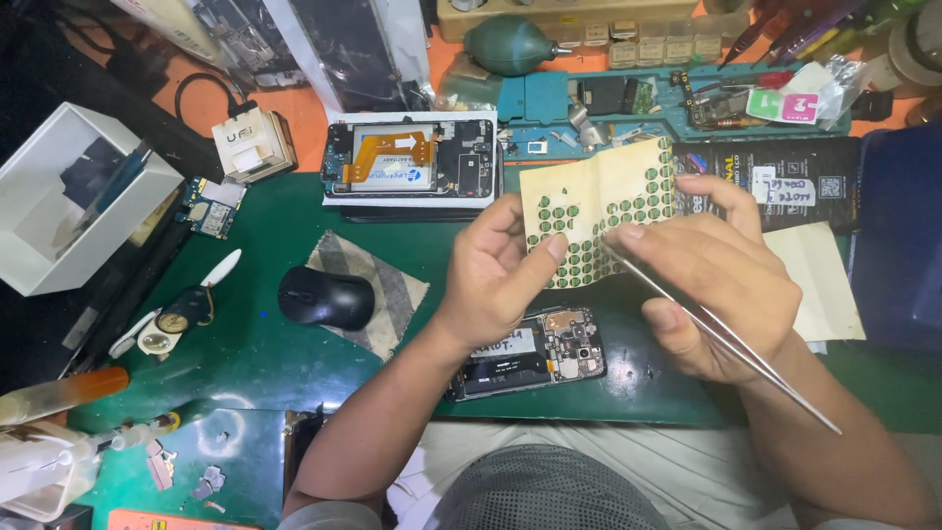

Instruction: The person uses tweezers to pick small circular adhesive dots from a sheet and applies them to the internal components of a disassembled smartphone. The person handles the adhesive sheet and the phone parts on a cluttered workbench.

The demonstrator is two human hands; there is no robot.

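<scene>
My right hand (726, 285) has its grip closed around metal tweezers (721, 339), thumb and fingers pinching the shaft; the tips meet the sticker sheet (599, 211) near its lower middle, the handle end runs out past my right forearm. My left hand (496, 270) pinches the same sheet at its lower left edge, thumb on the front, fingers behind, grip shut on the paper. Sheet is tan backing paper held up above the table (265, 353), tilted, carrying rows of small green round stickers; several positions at the upper left are bare. Directly below my hands, on the green table mat, lies an opened phone (535, 353) with its board exposed, partly hidden by my left wrist. Beyond the sheet, a second opened phone (412, 159) with an orange flex cable lies flat. To the left, a black mouse (326, 297) rests on a grey cloth (392, 285). A green air blower (510, 44) lies at the far edge
</scene>
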